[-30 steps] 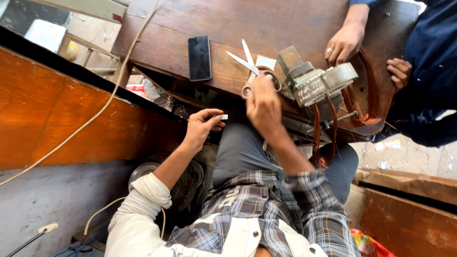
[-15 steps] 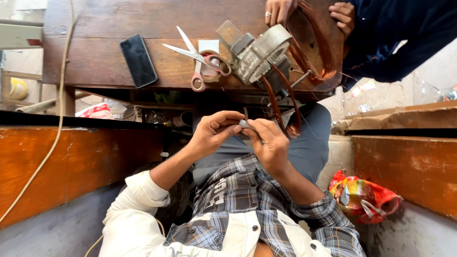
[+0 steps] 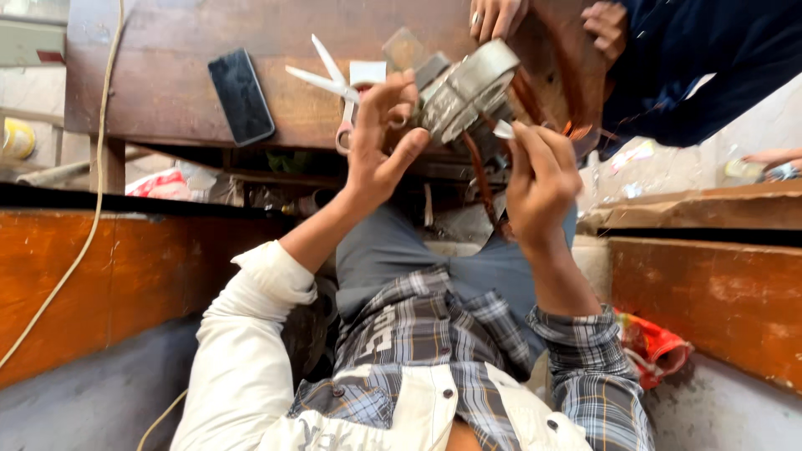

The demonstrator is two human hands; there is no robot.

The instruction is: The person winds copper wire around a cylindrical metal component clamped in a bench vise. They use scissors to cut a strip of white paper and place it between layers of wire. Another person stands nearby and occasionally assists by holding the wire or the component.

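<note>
While the left hand (image 3: 380,142), fingers spread, touches the stator (image 3: 464,88) from its 8 o'clock, the right hand (image 3: 539,179) pinches a white slip (image 3: 504,129) at its 5 o'clock, roughly as near, beside scissors (image 3: 334,88).

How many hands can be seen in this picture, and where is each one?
4. The person's left hand is by the scissors; the right hand holds a small white piece at the motor part. Another person's two hands are at the top edge.
</note>
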